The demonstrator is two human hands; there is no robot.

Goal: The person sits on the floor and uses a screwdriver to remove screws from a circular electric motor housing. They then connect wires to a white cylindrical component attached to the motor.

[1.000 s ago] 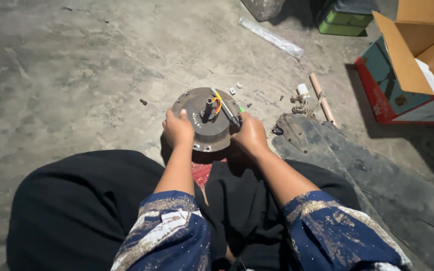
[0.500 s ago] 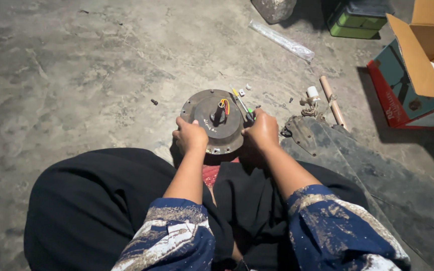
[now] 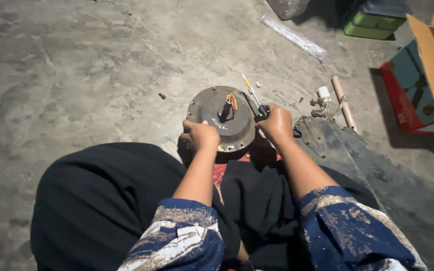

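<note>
A round, dark, rusty fan motor housing [image 3: 212, 108] rests on the concrete floor in front of my knees, with red and yellow wires [image 3: 232, 100] sticking out of its centre shaft. My left hand [image 3: 199, 135] grips the housing's near-left rim. My right hand [image 3: 276, 123] is closed on a thin screwdriver [image 3: 252, 93] with a pale handle, its shaft angled across the housing's right edge.
A dark fan blade [image 3: 347, 150] lies on the floor to the right. Beyond it are a wooden stick [image 3: 344, 103], small white parts [image 3: 322, 93], an open cardboard box [image 3: 428, 75], a green box [image 3: 372, 22] and a clear plastic wrapper [image 3: 293, 37]. A small screw [image 3: 161, 95] lies at left.
The view has shifted slightly. My right hand has moved up along the housing's right edge with the screwdriver; my left hand keeps its grip on the rim.
</note>
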